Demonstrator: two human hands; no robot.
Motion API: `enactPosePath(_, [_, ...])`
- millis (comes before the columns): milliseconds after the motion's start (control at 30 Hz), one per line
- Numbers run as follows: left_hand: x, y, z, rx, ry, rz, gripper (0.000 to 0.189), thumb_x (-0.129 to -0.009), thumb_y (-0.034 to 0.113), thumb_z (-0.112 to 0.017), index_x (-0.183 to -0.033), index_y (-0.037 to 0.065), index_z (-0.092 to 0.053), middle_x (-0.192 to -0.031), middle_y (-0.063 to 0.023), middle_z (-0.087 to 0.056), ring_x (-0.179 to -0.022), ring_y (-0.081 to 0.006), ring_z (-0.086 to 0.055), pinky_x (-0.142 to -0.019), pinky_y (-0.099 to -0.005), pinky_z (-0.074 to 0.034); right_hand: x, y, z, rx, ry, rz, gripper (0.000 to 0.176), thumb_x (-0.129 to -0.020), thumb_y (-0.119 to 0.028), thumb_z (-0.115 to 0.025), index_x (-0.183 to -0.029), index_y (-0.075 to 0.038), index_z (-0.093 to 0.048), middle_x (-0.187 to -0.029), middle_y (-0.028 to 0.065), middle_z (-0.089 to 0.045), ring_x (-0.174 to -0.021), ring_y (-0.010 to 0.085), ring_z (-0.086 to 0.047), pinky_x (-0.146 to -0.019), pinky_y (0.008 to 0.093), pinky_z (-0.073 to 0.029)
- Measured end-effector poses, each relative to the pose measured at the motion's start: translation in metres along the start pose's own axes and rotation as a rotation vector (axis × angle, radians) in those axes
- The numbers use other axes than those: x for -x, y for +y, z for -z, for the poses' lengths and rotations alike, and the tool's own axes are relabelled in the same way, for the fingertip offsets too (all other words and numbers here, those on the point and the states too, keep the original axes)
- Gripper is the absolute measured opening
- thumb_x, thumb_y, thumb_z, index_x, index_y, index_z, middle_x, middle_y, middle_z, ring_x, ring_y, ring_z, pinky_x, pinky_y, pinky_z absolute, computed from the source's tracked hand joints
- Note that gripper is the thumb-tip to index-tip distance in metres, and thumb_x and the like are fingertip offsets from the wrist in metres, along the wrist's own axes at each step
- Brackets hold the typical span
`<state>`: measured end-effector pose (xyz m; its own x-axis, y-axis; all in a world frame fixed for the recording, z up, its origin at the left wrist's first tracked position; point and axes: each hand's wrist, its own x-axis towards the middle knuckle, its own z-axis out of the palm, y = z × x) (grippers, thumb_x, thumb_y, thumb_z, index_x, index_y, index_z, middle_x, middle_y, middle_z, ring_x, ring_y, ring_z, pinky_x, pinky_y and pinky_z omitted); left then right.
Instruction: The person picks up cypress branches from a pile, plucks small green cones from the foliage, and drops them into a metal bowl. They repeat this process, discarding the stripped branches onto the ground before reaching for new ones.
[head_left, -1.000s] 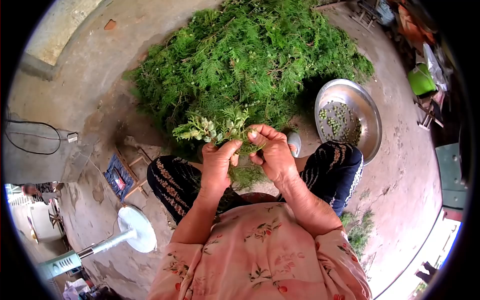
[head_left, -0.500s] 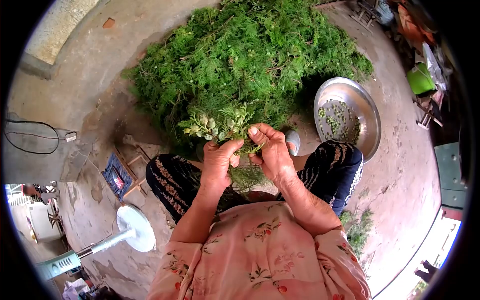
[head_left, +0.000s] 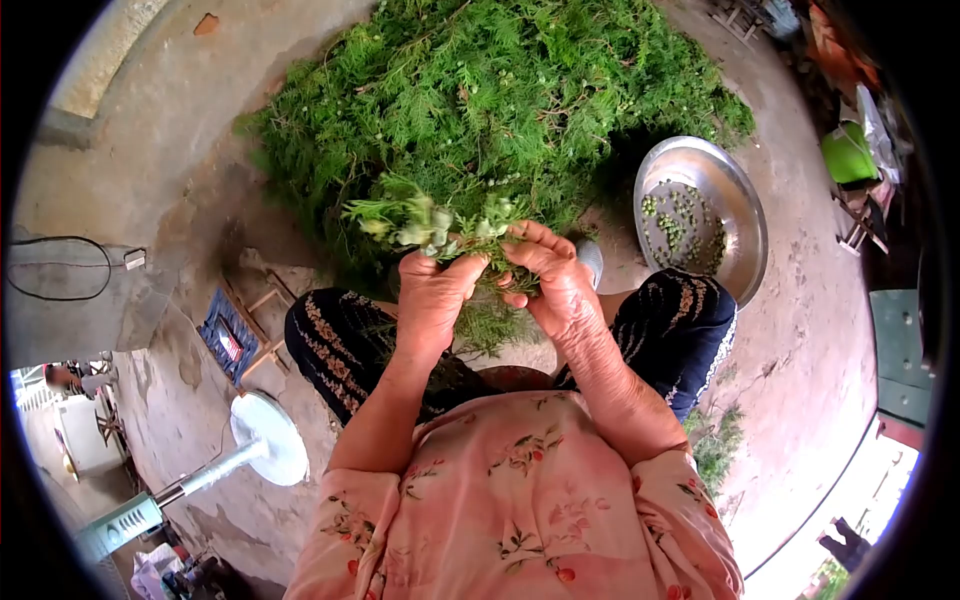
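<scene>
A leafy evergreen sprig [head_left: 425, 228] with pale green cones is held up between my two hands, above my lap. My left hand [head_left: 432, 300] is closed round its stem, thumb pressed against the fingers. The fingers of my right hand [head_left: 553, 278] curl round the sprig's right side, with the thumb tucked under; exactly what they pinch is hidden. Just beyond my hands rises a big heap of green branches [head_left: 480, 110]. To the right, a wide metal basin [head_left: 746, 200] holds many small green cones [head_left: 680, 222] on its bottom.
At the left are a small wooden stool [head_left: 262, 350] and a stand fan's round white base [head_left: 268, 440]. Loose greenery [head_left: 715, 445] lies on the floor by my right side. A bright green bag [head_left: 848, 153] sits at the far right. Between my legs are more cut sprigs [head_left: 490, 325].
My right hand has turned and its fingers have shifted along the sprig. The sprig has tilted and its left end is blurred. The view has moved slightly.
</scene>
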<state>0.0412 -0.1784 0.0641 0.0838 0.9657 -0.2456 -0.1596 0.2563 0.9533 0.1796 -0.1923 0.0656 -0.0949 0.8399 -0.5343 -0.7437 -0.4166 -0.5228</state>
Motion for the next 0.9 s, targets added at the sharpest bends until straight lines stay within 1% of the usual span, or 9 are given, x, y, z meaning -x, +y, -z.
enactPosePath(100, [-0.007, -0.012, 0.001, -0.221, 0.108, 0.029, 0.009, -0.073, 0.009, -0.064, -0.068, 0.002, -0.061, -0.057, 0.0017, -0.054, -0.046, -0.0053, -0.043, -0.042, -0.0219, -0.030, -0.007, -0.004, -0.001, 0.206, -0.013, 0.062, 0.024, -0.082, -0.013, -0.062, -0.100, 0.000, -0.056, -0.077, 0.0053, -0.058, -0.054, 0.0096, -0.050, -0.038, 0.0186, -0.036])
enactPosePath(167, [-0.014, -0.006, -0.001, -0.165, 0.010, 0.033, 0.009, -0.071, 0.009, -0.064, -0.070, 0.001, -0.062, -0.057, -0.0005, -0.055, -0.049, -0.0069, -0.047, -0.043, -0.0235, -0.033, -0.018, -0.001, 0.002, 0.260, 0.021, 0.158, 0.021, -0.083, -0.011, -0.061, -0.099, 0.001, -0.056, -0.075, 0.0045, -0.058, -0.052, 0.0090, -0.049, -0.037, 0.0185, -0.035])
enactPosePath(400, [-0.062, -0.002, 0.022, 0.053, 0.057, 0.126, 0.008, -0.071, 0.011, -0.067, -0.073, 0.007, -0.061, -0.056, -0.0002, -0.055, -0.046, -0.0083, -0.046, -0.045, -0.0246, -0.036, -0.059, -0.007, 0.024, -0.041, -0.125, -0.025, 0.014, -0.086, -0.011, -0.055, -0.093, 0.002, -0.055, -0.078, 0.0076, -0.055, -0.052, 0.0102, -0.047, -0.037, 0.0189, -0.032])
enactPosePath(533, [-0.099, 0.010, 0.065, 0.222, 0.174, 0.160, 0.017, -0.073, 0.015, -0.068, -0.084, 0.006, -0.058, -0.057, 0.0014, -0.053, -0.047, -0.0077, -0.050, -0.043, -0.0207, -0.040, -0.107, -0.018, 0.087, -0.137, 0.165, 0.028, 0.014, -0.085, -0.007, -0.054, -0.094, 0.003, -0.052, -0.074, 0.0085, -0.053, -0.055, 0.0124, -0.048, -0.039, 0.0203, -0.035])
enactPosePath(633, [-0.124, 0.022, 0.090, 0.335, 0.179, 0.071, 0.022, -0.081, 0.016, -0.060, -0.097, 0.006, -0.049, -0.050, 0.0067, -0.036, -0.041, -0.0051, -0.033, -0.035, -0.0203, -0.025, -0.132, -0.044, 0.170, -0.185, 0.424, 0.093, 0.015, -0.083, -0.005, -0.053, -0.094, 0.004, -0.049, -0.073, 0.0102, -0.052, -0.056, 0.0183, -0.049, -0.043, 0.0232, -0.040])
enactPosePath(733, [-0.139, 0.032, 0.108, 0.306, 0.368, -0.014, 0.021, -0.080, 0.012, -0.061, -0.096, 0.007, -0.048, -0.055, 0.0060, -0.032, -0.046, -0.0057, -0.030, -0.040, -0.0199, -0.023, -0.131, -0.071, 0.224, -0.242, 0.659, 0.208, 0.015, -0.083, -0.004, -0.052, -0.094, 0.005, -0.047, -0.071, 0.0113, -0.052, -0.055, 0.0235, -0.048, -0.050, 0.0291, -0.045])
enactPosePath(767, [-0.142, 0.033, 0.115, 0.278, 0.429, -0.064, 0.019, -0.082, 0.013, -0.059, -0.097, 0.006, -0.048, -0.056, 0.0057, -0.031, -0.047, -0.0070, -0.029, -0.043, -0.0207, -0.024, -0.122, -0.078, 0.230, 0.431, 0.883, 0.239, 0.027, -0.079, -0.014, -0.057, -0.097, 0.006, -0.050, -0.078, 0.0151, -0.055, -0.064, 0.0266, -0.052, -0.059, 0.0316, -0.046])
enactPosePath(833, [-0.154, 0.026, 0.156, 0.388, 0.236, -0.104, 0.016, -0.085, 0.014, -0.055, -0.096, 0.004, -0.048, -0.056, 0.0052, -0.029, -0.048, -0.0081, -0.027, -0.044, -0.0223, -0.024, -0.112, -0.090, 0.244, 1.843, 1.111, 0.241, 0.052, -0.073, -0.034, -0.068, -0.103, 0.007, -0.057, -0.091, 0.0229, -0.061, -0.082, 0.0329, -0.060, -0.078, 0.0365, -0.048])
enactPosePath(900, [-0.152, 0.031, 0.164, 0.382, 0.275, -0.111, 0.011, -0.087, 0.012, -0.050, -0.093, 0.003, -0.048, -0.056, 0.0036, -0.030, -0.048, -0.0088, -0.028, -0.044, -0.0235, -0.024, -0.118, -0.099, 0.270, 1.850, 1.192, 0.198, 0.058, -0.069, -0.039, -0.070, -0.104, 0.006, -0.058, -0.094, 0.0241, -0.061, -0.088, 0.0317, -0.060, -0.081, 0.0345, -0.047])
